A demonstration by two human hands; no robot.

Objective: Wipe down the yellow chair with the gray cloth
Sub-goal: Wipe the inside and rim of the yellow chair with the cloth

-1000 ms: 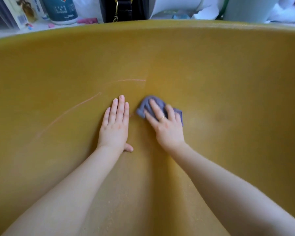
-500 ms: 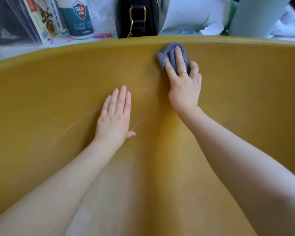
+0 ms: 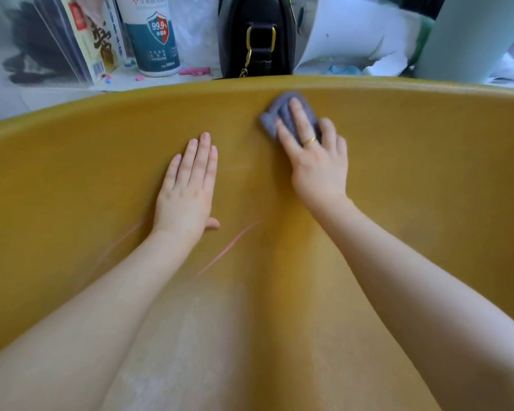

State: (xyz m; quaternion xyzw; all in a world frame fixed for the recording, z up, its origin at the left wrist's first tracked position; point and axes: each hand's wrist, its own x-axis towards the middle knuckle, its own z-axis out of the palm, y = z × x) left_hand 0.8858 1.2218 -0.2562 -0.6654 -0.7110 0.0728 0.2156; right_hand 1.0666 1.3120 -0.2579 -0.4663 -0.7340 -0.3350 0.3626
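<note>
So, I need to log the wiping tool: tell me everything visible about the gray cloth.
The gray cloth is a small, bunched piece of soft blue-gray fabric, mostly hidden under the right hand, whose straight fingers press it flat. It lies against the yellow chair on the inner backrest, just below the top rim, folds showing at its left edge.

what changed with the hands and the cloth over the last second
The right hand slid the gray cloth from the lower middle of the yellow chair up its back to just under the top rim, pressing it with straight fingers throughout. The left hand stayed flat on the chair, fingers straight, in about the same spot.
</note>
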